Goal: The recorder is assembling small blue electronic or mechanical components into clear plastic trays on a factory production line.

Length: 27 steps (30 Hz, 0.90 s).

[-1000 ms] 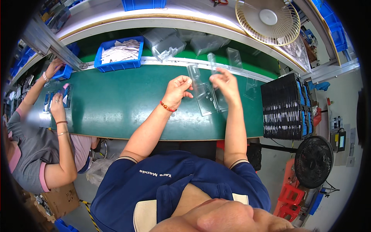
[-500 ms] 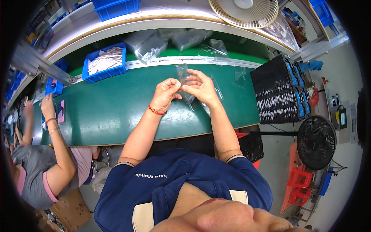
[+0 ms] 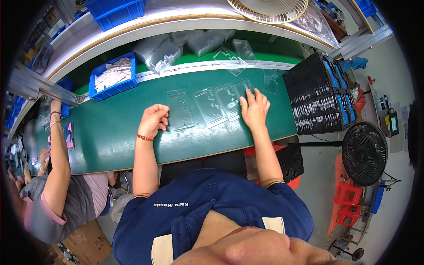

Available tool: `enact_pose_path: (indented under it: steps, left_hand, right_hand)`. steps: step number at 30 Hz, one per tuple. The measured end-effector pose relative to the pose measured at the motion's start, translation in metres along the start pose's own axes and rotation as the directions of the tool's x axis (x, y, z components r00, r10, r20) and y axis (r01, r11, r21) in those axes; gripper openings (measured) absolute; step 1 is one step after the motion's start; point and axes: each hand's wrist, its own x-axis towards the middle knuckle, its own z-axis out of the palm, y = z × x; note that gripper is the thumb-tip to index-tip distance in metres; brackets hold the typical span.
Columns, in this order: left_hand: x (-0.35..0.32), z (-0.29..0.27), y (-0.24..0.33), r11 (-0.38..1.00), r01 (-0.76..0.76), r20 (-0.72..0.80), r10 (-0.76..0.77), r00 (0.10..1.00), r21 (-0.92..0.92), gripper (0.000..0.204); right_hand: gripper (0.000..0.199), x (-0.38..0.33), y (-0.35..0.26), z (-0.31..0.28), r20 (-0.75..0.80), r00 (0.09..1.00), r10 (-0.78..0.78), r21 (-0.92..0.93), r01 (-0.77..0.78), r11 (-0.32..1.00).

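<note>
Clearly the row of clear plastic trays [image 3: 212, 106] lies flat across the frame's middle on the green belt [image 3: 115, 132], long axes pointing up-frame, between the left hand [image 3: 153, 120], loosely curled and holding nothing, and the right hand [image 3: 255, 110], fingers spread flat on the right-end tray.

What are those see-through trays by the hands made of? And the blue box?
The flat see-through moulded trays under the left hand and right hand look like thin clear plastic: glossy, with the green belt showing through. The blue rectangular bin looks like thicker, hard, opaque plastic with a duller sheen.
</note>
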Motion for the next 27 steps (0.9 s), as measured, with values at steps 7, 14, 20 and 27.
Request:
enact_pose_path:
  steps: [7, 14, 20, 27]
  left_hand:
    - [0.003, 0.002, -0.009, 0.948, -0.169, -0.082, 0.197, 0.977, 0.27, 0.02]
    - [-0.031, 0.031, -0.008, 0.111, -0.418, 0.187, 0.771, 0.609, 0.902, 0.067]
    - [-0.047, 0.066, -0.031, -0.053, -0.574, 0.496, 0.571, 0.654, 0.817, 0.072]
    - [-0.042, 0.07, -0.042, 0.014, -0.649, 0.452, 0.706, 0.545, 0.761, 0.052]
  right_hand:
    - [0.049, -0.027, -0.042, -0.018, 0.051, 0.99, 0.131, 0.017, -0.132, 0.991]
    - [0.048, -0.001, -0.001, -0.079, -0.163, 0.985, 0.056, 0.022, -0.053, 0.998]
    - [0.02, 0.076, 0.133, -0.219, -0.516, 0.856, 0.015, -0.289, -0.191, 0.938]
    - [0.042, 0.11, 0.292, -0.249, -0.005, 0.925, 0.379, -0.234, -0.37, 0.899]
